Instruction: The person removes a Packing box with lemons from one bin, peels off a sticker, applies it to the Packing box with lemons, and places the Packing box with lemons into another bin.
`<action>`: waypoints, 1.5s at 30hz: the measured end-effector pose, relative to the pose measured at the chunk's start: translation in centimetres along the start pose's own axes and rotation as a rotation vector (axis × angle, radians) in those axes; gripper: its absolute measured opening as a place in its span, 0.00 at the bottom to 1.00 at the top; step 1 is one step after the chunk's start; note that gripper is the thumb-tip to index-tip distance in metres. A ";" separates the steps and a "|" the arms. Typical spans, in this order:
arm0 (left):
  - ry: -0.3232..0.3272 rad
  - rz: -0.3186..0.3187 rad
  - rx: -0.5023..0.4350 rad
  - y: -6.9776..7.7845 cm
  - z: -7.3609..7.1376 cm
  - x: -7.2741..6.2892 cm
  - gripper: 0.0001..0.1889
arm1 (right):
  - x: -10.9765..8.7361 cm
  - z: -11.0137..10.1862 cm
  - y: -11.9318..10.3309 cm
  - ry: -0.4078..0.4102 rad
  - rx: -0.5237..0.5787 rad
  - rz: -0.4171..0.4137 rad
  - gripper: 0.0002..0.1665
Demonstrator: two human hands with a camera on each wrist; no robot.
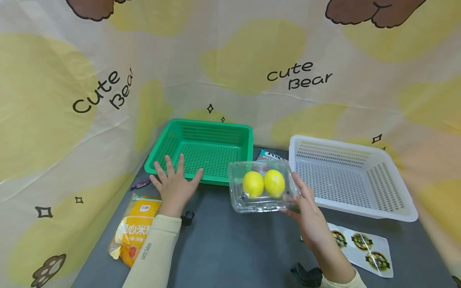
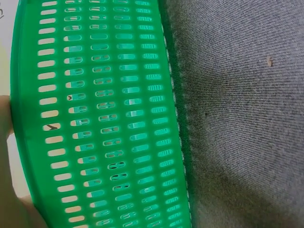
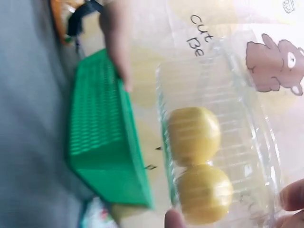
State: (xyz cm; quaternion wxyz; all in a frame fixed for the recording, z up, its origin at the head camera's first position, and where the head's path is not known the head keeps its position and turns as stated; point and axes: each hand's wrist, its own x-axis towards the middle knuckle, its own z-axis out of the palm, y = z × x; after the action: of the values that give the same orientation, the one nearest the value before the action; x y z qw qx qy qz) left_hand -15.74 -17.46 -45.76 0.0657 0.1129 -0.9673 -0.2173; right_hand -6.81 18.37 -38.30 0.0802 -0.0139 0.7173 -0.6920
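My right hand (image 1: 311,218) grips the right end of a clear plastic box (image 1: 239,202), held up in front of the two baskets. Two yellow lemon-like balls (image 1: 253,184) lie side by side inside it, and they show through its ribbed wall in the right wrist view. With fingers spread, my left hand (image 1: 176,190) is at the near rim of a green plastic basket (image 1: 201,152). The left wrist view has the slotted side of that green basket (image 2: 104,118) close up, with fingers (image 2: 5,156) at its rim.
To the right stands a white basket (image 1: 345,176). A yellow food bag (image 1: 135,228) and a small purple wrapper (image 1: 140,184) lie at the left. Behind the box is a teal packet (image 1: 268,155). A sheet of round stickers (image 1: 363,248) lies at the right.
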 end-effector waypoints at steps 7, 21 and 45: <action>-0.015 -0.009 -0.004 -0.3 -0.2 -0.2 0.54 | -3.6 0.2 4.0 0.060 -0.014 0.042 0.36; -0.006 -0.006 -0.022 -0.4 -0.3 -0.1 0.53 | -3.8 2.4 10.0 0.152 -0.082 0.159 0.36; -0.007 0.007 -0.060 -0.1 0.1 -0.1 0.53 | -3.5 3.2 11.4 0.160 -0.279 -0.030 0.35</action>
State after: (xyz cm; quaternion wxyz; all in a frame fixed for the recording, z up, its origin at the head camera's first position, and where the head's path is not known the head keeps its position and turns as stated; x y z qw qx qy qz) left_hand -15.65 -17.53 -45.88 0.0664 0.1068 -0.9610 -0.2464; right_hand -1.94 16.16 -49.40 0.0099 0.0194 0.8103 -0.5856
